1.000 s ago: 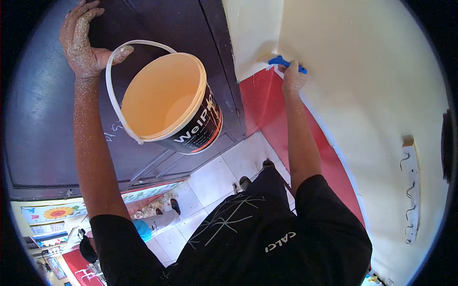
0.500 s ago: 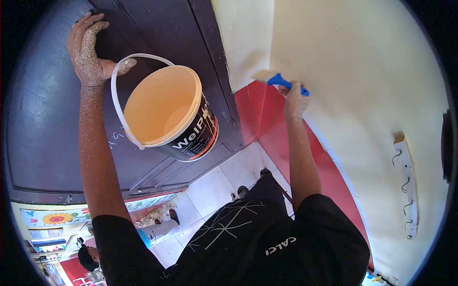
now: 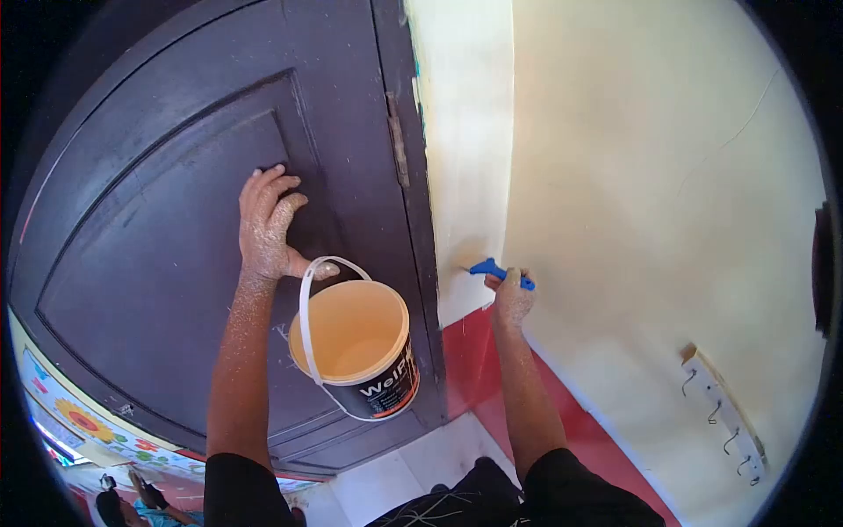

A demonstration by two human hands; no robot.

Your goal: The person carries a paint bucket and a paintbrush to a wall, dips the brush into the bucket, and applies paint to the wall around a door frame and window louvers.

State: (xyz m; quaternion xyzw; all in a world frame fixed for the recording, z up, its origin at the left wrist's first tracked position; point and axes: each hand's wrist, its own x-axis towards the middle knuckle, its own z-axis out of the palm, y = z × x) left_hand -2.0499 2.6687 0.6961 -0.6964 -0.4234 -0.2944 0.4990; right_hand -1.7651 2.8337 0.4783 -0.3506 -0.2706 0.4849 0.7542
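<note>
One bucket (image 3: 356, 351): cream paint inside, black label, white handle on left hand (image 3: 268, 233) thumb.

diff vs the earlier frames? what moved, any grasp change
The view tilted up: both hands, bucket and the red wall band sit lower in frame, and more of the door shows. The brush now works the cream corner above the red band. No grasp change: the right hand still grips the brush, and the left hand still rests flat on the door with the bucket handle over its thumb.
</note>
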